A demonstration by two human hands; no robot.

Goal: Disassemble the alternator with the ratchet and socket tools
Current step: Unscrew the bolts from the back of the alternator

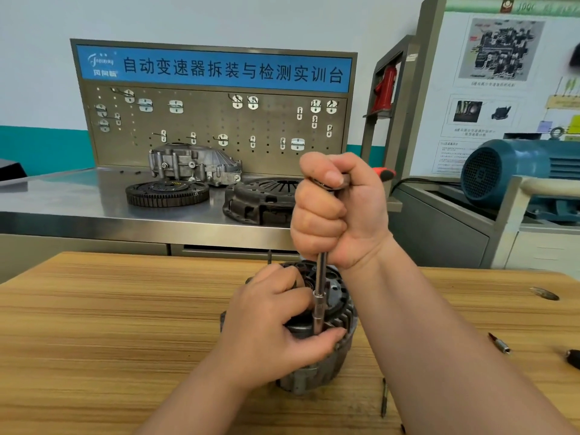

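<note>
Head view: alternator [340, 313] stands on end on the wooden table [94, 324], at about 6 o'clock of frame centre. Left hand [270, 328] comes in from 7 o'clock and grips the alternator's top, with fingers curled over the far side of the black cover. Its thumb is pressed along the near rim, right beside the tool's tip. Right hand [339, 211] sits straight above, near frame centre, closed in a full fist round the handle of the socket wrench [320, 296]. A bit of metal handle shows under the thumb at the fist's top. Wrench shaft runs upright from the fist down into the alternator's top face. What it seats on is hidden by the left thumb. At 3 o'clock of the alternator, well apart on the table, lies a small loose socket bit [500, 343]. Past it a black object [572, 357] is cut off by the frame edge, cannot tell what. Thin dark rod [383, 400] lies at 5 o'clock, near the alternator's base. Behind the table at 11 o'clock, a steel bench [78, 196] carries a toothed flywheel [166, 191], a clutch cover [260, 199] and a cast metal housing [194, 164], with a pegboard [213, 120] of hooks behind. At 2 o'clock are a blue electric motor [518, 171] and a red jack [384, 89] on a shelf.
</note>
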